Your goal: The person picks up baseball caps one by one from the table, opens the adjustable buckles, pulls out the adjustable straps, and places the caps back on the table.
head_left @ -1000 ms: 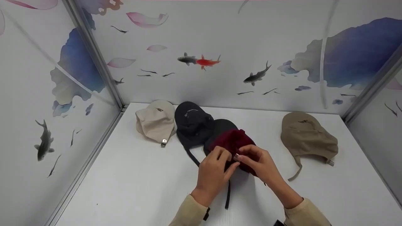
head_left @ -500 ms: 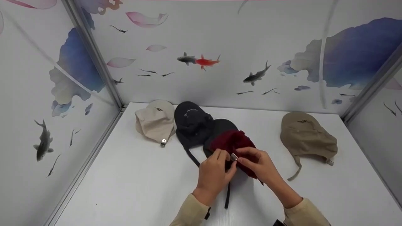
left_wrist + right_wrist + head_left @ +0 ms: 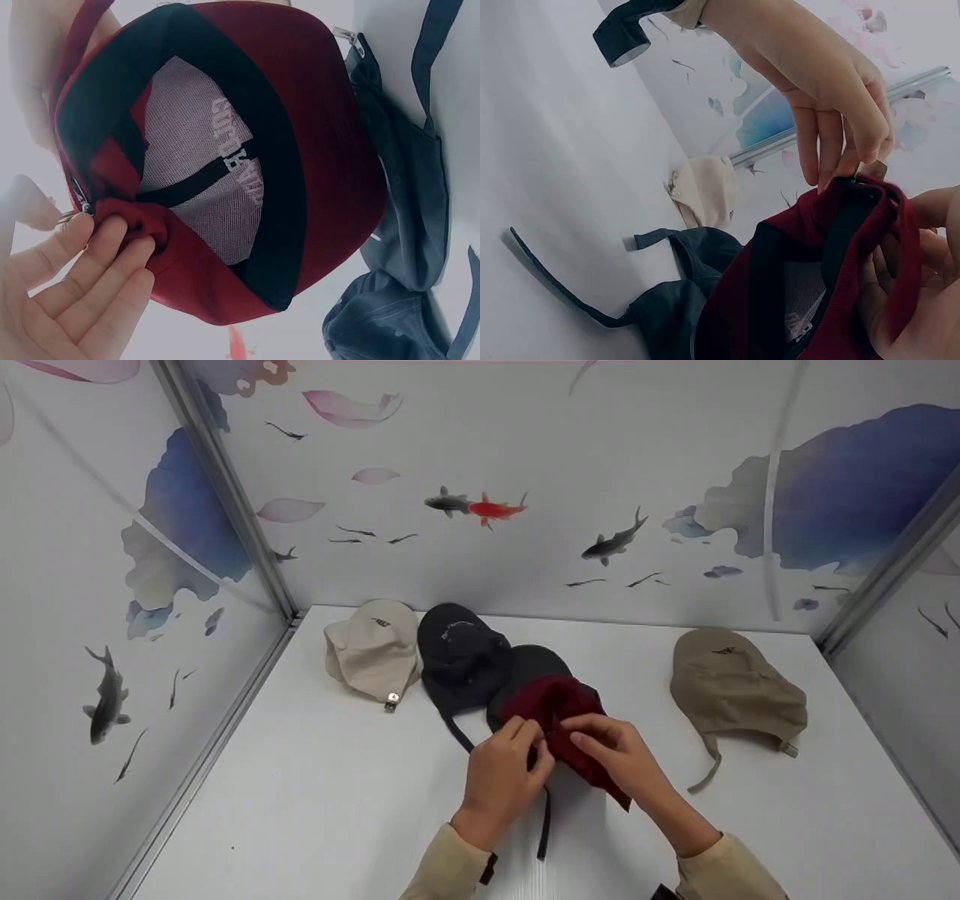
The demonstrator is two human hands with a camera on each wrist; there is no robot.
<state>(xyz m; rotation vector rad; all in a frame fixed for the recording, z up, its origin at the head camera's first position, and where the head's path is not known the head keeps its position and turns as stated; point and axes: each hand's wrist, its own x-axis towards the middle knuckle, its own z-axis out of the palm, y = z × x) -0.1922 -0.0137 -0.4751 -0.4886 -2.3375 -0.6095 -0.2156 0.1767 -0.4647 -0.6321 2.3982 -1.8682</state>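
Both hands are on a dark red baseball cap, held above the table. Its dark inner band and mesh lining show in the left wrist view. My left hand pinches the metal buckle at the end of the cap's back opening. My right hand holds the back edge of the same cap close by, its fingertips near the left ones. A red strap loops past the right hand in the right wrist view. From the head, the buckle is hidden behind fingers.
On the white table, a cream cap and a navy cap lie at the back left. A dark grey cap is partly behind the red one. A khaki cap lies at right. Printed panels surround the table.
The buckle, earlier visible between the fingertips, is now covered from the head view. My left hand has shifted slightly left, and the red cap's lower corner hangs lower beside my right hand.
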